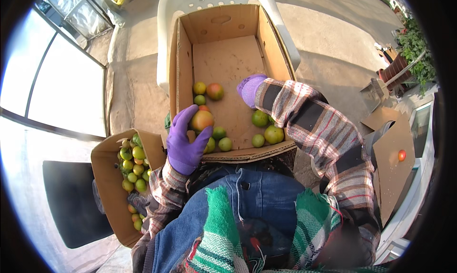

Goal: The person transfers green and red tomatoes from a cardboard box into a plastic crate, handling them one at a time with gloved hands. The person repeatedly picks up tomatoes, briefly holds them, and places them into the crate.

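Observation:
My left hand (186, 141), in a purple glove, curves its thumb and fingers around an orange-green tomato (202, 121) inside a large cardboard box (228, 62). My right hand (251, 89), gloved alike, is over the right half of this box. Its fingers are turned away from view, so anything in them is hidden. Beyond the left hand lie a reddish tomato (215, 91), a yellow-green one (199, 88) and a small green one (200, 100). More green tomatoes (225, 144) rest at the near left. In the near right corner, several green tomatoes (274, 134) lie partly under my sleeve.
The large box rests on a white plastic chair (165, 41). At my left, a second cardboard box (107, 187) holds many green and reddish tomatoes (139, 152). A red tomato (402, 155) lies on cardboard (392, 180) to the right. Farther right are a dustpan (372, 94) and a potted plant (414, 41).

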{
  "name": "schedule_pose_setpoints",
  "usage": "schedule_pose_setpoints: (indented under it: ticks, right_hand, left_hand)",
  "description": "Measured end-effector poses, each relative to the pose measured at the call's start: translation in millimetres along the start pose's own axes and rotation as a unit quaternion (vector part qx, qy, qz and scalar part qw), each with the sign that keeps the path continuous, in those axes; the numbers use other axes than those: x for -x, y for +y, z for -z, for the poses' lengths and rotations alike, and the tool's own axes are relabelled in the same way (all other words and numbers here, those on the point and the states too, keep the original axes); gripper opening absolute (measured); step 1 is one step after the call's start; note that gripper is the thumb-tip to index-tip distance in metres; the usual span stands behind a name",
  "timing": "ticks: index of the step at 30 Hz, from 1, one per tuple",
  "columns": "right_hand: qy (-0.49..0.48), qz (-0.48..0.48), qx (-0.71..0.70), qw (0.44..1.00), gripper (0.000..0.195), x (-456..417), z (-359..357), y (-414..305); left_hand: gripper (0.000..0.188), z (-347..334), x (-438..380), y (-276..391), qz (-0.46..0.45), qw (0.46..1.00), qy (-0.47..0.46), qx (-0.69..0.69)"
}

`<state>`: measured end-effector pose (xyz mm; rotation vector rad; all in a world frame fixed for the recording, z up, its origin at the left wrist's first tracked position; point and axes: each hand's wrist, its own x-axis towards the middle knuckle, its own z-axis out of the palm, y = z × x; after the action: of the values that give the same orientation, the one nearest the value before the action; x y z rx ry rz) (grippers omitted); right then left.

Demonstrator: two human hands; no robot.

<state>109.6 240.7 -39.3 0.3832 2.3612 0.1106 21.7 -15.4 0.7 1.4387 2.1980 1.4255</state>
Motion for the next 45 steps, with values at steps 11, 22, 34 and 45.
schedule_pose_setpoints:
  ticks: [11,22,34,45]
  right_hand:
    - [-0.049,-0.047,0.005,0.998,0.046,-29.9,-50.9,19.5]
    - [-0.057,-0.052,0.011,0.997,0.048,-43.0,-62.9,15.6]
    - [-0.071,0.019,0.067,0.995,0.041,-17.2,-48.6,-16.1]
    - [-0.213,-0.092,0.153,0.961,0.044,-124.8,-126.8,-31.5]
  left_hand:
    - [0.058,-4.6,-8.0,7.8,-0.022,0.999,-0.032,-0.002]
    - [0.058,-2.3,-12.0,10.0,-0.032,0.998,-0.045,0.009]
    - [0.058,-1.2,-9.6,12.8,-0.029,0.999,-0.045,-0.004]
    - [0.058,-3.8,-13.1,12.5,-0.036,0.998,-0.052,0.006]
